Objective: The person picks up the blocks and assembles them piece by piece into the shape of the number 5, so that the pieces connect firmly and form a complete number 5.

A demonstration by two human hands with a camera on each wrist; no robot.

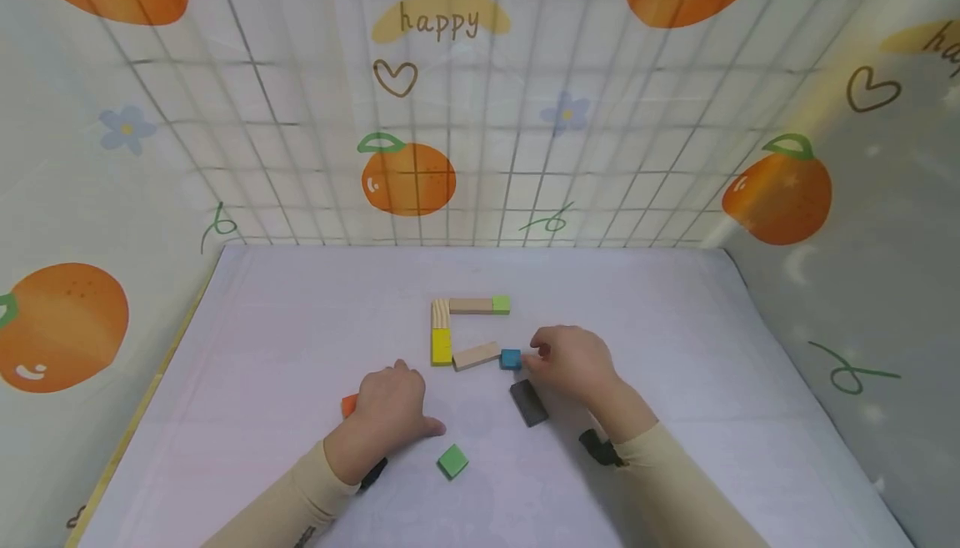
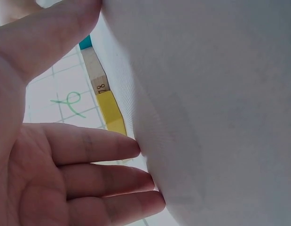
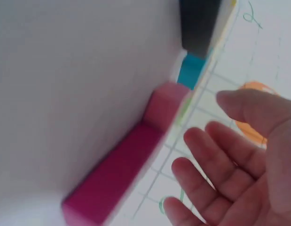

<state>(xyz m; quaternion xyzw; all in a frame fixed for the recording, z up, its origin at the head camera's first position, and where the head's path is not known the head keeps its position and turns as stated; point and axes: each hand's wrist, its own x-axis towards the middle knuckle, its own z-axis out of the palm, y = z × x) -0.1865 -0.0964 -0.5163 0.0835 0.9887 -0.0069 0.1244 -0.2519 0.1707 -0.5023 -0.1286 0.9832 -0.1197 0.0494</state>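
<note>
My right hand [image 1: 573,364] is beside a small blue cube [image 1: 511,359], fingers loosely bent and holding nothing. Whether its thumb touches the cube I cannot tell. A tilted plain wooden block [image 1: 476,355] lies between the cube and a yellow block [image 1: 442,347]. Above the yellow one come a striped wooden block [image 1: 440,313], another plain block [image 1: 471,306] and a light green cube [image 1: 501,305], forming a bracket shape. My left hand [image 1: 393,406], fingers spread in the left wrist view, partly covers an orange block [image 1: 348,404] and grips nothing.
A dark grey block [image 1: 528,402] lies just below the right hand, and a green cube [image 1: 452,461] nearer the front. Pink [image 3: 166,106] and magenta blocks [image 3: 117,172] appear in the right wrist view. Patterned cloth walls [image 1: 300,156] enclose the white table [image 1: 300,289].
</note>
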